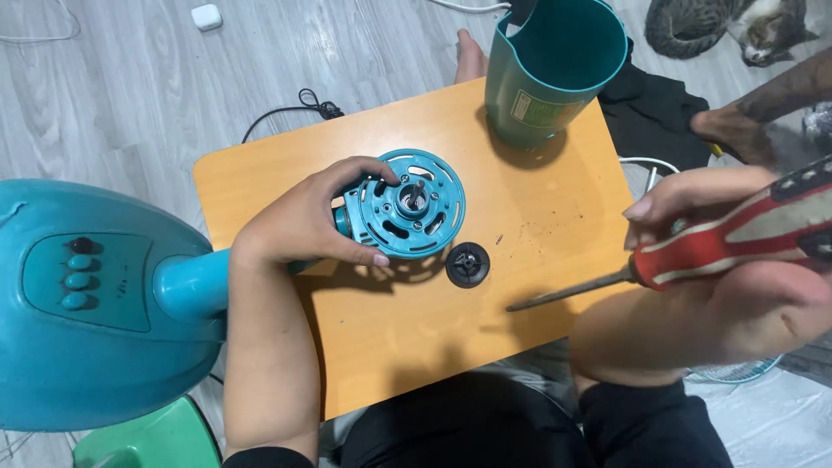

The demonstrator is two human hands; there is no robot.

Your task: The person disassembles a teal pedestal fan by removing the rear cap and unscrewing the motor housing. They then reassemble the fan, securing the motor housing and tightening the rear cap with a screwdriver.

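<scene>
The left hand (308, 221) is wrapped around the teal fan motor housing (406, 204), which lies on its side near the middle of the orange table (555, 208), its slotted round face and bare shaft turned up toward the camera; the thumb sits at the rim's 6 o'clock and the fingertips curl over at about 11 o'clock, so this grip is closed on the housing. The housing looks like rigid moulded plastic over a dense motor, so it is probably nose-heavy for its size, stiff rather than fragile, though the thin ribs between the slots could crack if levered. The safest hold is likely where the hand already is, around the body behind the face, clear of the shaft. The right hand (693, 208), at 3 o'clock, has its grip closed on the red-handled screwdriver (659, 264), whose dark blade points toward 8 o'clock and hovers above the table well apart from the housing. The handle seems stout and easy to hold; the steel tip could slip on smooth plastic. A black round cap (468, 264) lies on the table just beside the housing at its 5 o'clock. The teal fan base (78, 299) with its buttons fills 9 o'clock, and a teal shroud (555, 65) stands at 1 o'clock. Hidden: the back of the housing under the palm, how it joins the fan's neck, and any screw heads, which are too small to make out. The screwdriver's butt is cut off at the right edge and blurred, and its tip type cannot be told.
</scene>
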